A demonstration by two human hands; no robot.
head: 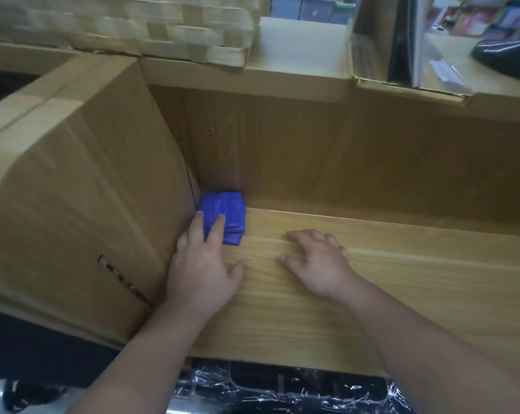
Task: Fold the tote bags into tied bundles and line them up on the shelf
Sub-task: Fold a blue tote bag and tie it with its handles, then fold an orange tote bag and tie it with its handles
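here left hand point(203, 264) presses blue bundle point(222, 215) with straight fingers; right hand point(317, 258) rests released on shelf point(372, 294).

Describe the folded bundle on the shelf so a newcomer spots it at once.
On the long wooden shelf, go left to the big cardboard box. The bundle lies in the back corner beside it, under the left hand's fingers. It is the only bright blue thing there.

Left hand point(203, 264) palm down, fingers point(218, 225) straight, right hand point(318, 261) palm down, fingers loosely bent, both arms outstretched
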